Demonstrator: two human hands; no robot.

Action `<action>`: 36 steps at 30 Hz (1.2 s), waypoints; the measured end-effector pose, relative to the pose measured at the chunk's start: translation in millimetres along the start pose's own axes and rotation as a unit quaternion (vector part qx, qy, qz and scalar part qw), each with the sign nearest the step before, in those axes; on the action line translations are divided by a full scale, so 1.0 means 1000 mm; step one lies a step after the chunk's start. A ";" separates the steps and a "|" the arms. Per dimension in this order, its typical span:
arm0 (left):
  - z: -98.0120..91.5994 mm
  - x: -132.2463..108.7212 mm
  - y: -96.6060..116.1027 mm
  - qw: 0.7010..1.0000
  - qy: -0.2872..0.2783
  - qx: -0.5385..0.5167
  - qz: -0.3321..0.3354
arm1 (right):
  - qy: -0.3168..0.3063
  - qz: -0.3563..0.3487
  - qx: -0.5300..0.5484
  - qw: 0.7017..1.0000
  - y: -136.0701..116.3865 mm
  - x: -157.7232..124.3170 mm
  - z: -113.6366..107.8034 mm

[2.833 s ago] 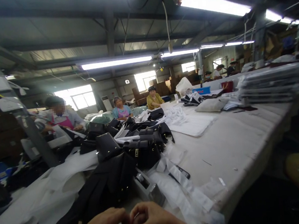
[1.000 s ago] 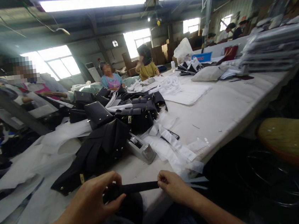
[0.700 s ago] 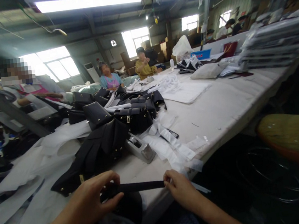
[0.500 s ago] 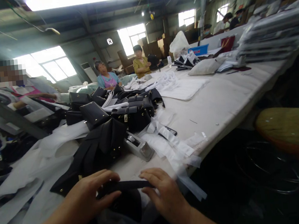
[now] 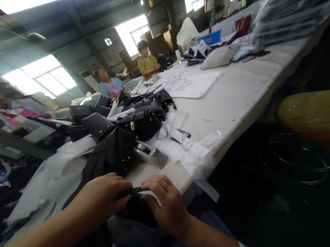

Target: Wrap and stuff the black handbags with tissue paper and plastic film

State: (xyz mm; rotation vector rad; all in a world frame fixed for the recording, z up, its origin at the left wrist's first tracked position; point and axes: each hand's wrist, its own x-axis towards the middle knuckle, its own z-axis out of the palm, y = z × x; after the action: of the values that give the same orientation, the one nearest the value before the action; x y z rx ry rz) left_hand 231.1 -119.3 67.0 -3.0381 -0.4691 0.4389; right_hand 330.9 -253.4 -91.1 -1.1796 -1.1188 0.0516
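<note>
Strap (image 5: 132, 190) of black material is pinched tight between left hand (image 5: 102, 197) and right hand (image 5: 166, 206) at the near table (image 5: 238, 92) edge, where the dark bag (image 5: 136, 216) beneath could slide floorward if either grip loosens.

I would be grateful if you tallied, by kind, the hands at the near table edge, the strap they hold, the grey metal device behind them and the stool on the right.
2 hands: left hand, right hand
1 black strap
1 grey metal device
1 stool
Total: 5
</note>
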 end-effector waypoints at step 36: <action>0.003 -0.039 -0.029 0.999 0.037 -0.019 -0.013 | -0.091 0.206 0.060 0.972 -0.004 0.000 0.037</action>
State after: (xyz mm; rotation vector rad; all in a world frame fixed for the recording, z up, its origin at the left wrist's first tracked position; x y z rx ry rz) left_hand 186.1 -103.4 76.6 -3.0680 -0.5184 0.3173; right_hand 302.0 -229.2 -90.3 -1.2999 -0.9961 0.5505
